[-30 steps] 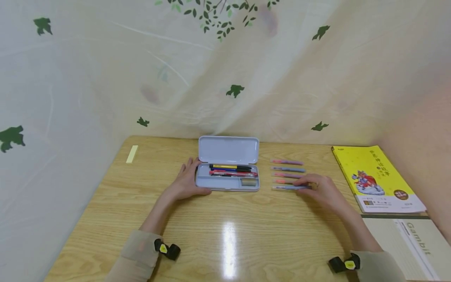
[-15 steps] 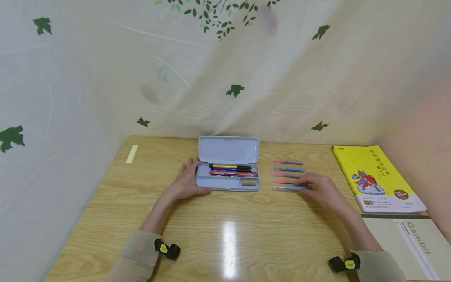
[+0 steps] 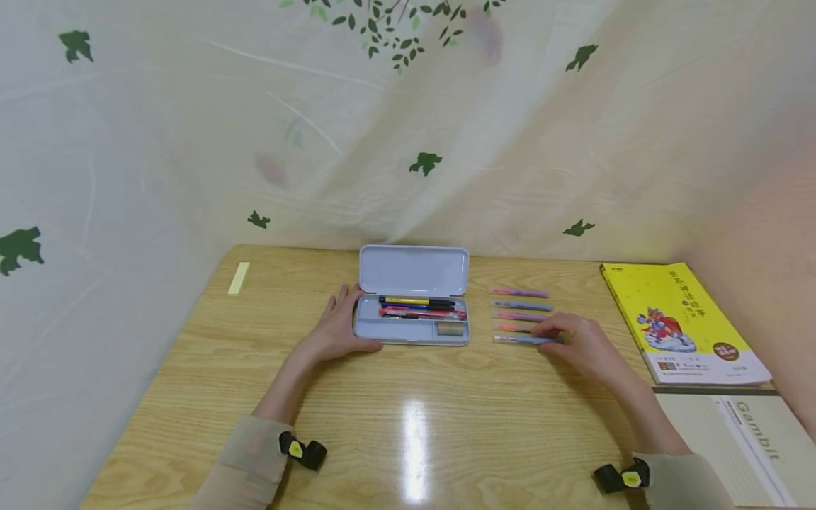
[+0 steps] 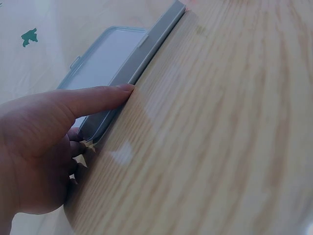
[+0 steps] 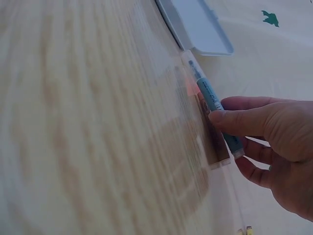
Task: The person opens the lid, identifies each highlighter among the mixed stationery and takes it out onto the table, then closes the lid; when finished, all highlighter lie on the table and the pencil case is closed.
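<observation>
My left hand (image 3: 338, 329) holds the left end of a pale blue pencil case (image 3: 395, 333), its thumb along the front wall and the other fingers at the left side. The lid (image 3: 414, 270) is raised. Inside lie a yellow-and-black pen (image 3: 414, 302), red pens (image 3: 421, 313) and a small tan block (image 3: 450, 329). To the right of the case, my right hand (image 3: 583, 343) pinches a blue marker pen (image 5: 208, 93) with a clear cap between thumb and fingers. Whether that marker touches the table I cannot tell. Several more markers (image 3: 519, 292) lie behind it in a row.
A yellow book (image 3: 682, 319) lies at the table's right side, with a pale "Gambit" notebook (image 3: 720, 439) in front of it. At the back left is a cream strip (image 3: 239, 278). A patterned curtain (image 3: 357, 163) hangs behind the wooden table (image 3: 350, 425).
</observation>
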A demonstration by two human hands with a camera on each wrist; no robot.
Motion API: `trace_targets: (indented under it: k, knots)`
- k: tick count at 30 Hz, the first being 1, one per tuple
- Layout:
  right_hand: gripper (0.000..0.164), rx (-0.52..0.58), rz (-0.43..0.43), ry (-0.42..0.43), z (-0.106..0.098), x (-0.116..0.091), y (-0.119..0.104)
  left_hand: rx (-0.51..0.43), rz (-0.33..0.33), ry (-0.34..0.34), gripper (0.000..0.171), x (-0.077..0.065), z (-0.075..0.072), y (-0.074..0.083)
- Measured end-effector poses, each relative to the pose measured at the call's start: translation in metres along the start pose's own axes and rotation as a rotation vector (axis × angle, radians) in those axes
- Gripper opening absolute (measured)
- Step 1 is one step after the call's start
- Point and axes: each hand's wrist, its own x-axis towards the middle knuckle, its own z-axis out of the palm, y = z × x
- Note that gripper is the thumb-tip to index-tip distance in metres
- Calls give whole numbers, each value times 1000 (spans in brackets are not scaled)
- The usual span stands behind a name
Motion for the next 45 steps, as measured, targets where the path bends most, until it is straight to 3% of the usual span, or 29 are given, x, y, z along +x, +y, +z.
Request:
trace_targets:
  k: [24, 30, 45]
  knots:
    - [25, -44, -75, 11, 2, 2, 0, 5, 16, 5, 104, 1, 0, -2]
    - [24, -48, -76, 9, 0, 2, -1, 7, 18, 4, 98, 0, 0, -1]
    - [25, -47, -63, 8, 0, 1, -3, 15, 8, -1, 105, 1, 1, -3]
